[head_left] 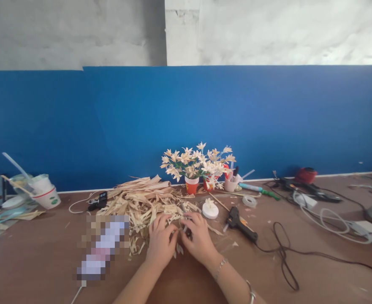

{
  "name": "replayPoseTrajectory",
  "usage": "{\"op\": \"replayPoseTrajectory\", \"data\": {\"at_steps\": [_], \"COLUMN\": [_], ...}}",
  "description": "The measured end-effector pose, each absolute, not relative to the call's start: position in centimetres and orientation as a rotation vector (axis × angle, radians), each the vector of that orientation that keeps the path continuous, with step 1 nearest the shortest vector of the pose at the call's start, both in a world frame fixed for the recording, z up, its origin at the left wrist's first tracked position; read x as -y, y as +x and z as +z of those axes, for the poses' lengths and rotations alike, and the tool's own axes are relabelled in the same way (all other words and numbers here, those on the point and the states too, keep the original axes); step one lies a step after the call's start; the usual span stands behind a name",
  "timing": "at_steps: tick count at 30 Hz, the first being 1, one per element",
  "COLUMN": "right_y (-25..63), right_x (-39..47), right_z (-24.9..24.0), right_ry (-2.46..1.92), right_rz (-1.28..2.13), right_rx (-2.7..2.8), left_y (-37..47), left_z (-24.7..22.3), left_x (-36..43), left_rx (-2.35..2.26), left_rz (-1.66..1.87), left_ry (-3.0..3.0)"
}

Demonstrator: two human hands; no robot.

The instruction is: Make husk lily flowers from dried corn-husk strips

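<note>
My left hand (pixel 161 241) is closed in a pinch at the front edge of a heap of dried, straw-coloured husk strips (pixel 135 202). Whatever lies between its thumb and fingers is too small to make out. Close beside it, my right hand (pixel 200 240) curls around a slim tool (pixel 188 232) with a dark handle and a greyish tip; its kind is mostly hidden by the fingers. Small pale petal-shaped pieces (pixel 179 249) show just below the fingertips. Behind the right hand stands a round white lid-like disc (pixel 210 210) bearing a pale flower.
Husk flowers (pixel 198 160) stand in red-and-white cups (pixel 191 185) at the back. A black glue gun (pixel 241 223) with a looping cord (pixel 281 249) lies right. A pixelated phone-like shape (pixel 103 249) lies left. Paper cup (pixel 47 198), tape roll (pixel 249 201) and white cables (pixel 331 223) surround.
</note>
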State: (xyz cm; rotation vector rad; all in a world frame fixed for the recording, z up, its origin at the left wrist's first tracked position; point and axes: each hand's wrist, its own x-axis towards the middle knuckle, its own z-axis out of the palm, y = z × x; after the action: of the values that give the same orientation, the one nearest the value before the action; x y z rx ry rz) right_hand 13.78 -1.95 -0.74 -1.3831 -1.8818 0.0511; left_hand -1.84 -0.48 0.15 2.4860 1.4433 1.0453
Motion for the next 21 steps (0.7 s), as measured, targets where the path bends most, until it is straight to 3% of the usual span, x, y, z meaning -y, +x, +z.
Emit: {"op": "replayPoseTrajectory", "data": {"at_steps": [11, 21], "right_y": [13.8, 12.9], "right_x": [1.7, 2.3], "right_z": [-0.4, -0.3], "right_ry": [-1.588, -1.383], "right_rz": [-0.060, 0.026], "right_rx": [1.662, 1.892], "left_y": [-1.6, -1.3], "left_z": [0.3, 0.5], "left_x": [0.6, 1.0], "left_rx": [-1.554, -1.483], "left_rz": [1.109, 1.051], "left_ry": [2.474, 2.567]}}
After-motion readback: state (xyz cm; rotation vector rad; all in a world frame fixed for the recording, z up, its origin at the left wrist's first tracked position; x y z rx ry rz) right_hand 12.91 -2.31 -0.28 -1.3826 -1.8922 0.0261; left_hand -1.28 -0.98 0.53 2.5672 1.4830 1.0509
